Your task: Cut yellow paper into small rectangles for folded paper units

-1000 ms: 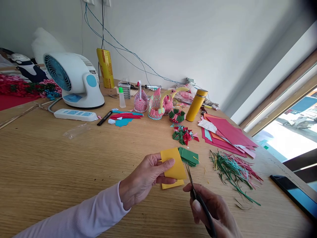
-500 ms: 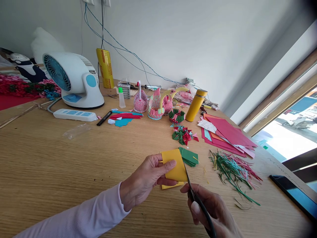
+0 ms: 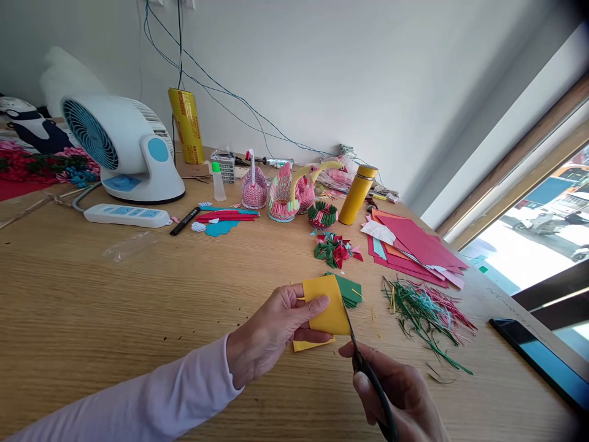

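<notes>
Between the thumb and fingers of my left hand [image 3: 285, 319] is a piece of yellow paper [image 3: 327, 310], held up over the table. My right hand [image 3: 400, 383] grips black-handled scissors [image 3: 375, 383], whose blades lie along the paper's right edge; whether the blades are fully closed is hard to tell. Another yellow paper piece [image 3: 313, 344] lies on the table under my left hand. Just behind the held paper rests a stack of green paper pieces [image 3: 352, 291], partly hidden by it, with a thin yellow strip on top.
Thin paper offcuts [image 3: 427, 316] and a phone [image 3: 538, 356] lie to the right. Behind are folded paper pieces [image 3: 335, 250], coloured sheets [image 3: 418, 242], a yellow flask [image 3: 358, 195] and paper swans [image 3: 283, 193]. A fan [image 3: 133, 147] and power strip [image 3: 126, 215] stand left.
The view has shifted slightly right, so the background sits further left. Both hands keep the paper and scissors in nearly the same position, with the blades still at the paper's right edge.
</notes>
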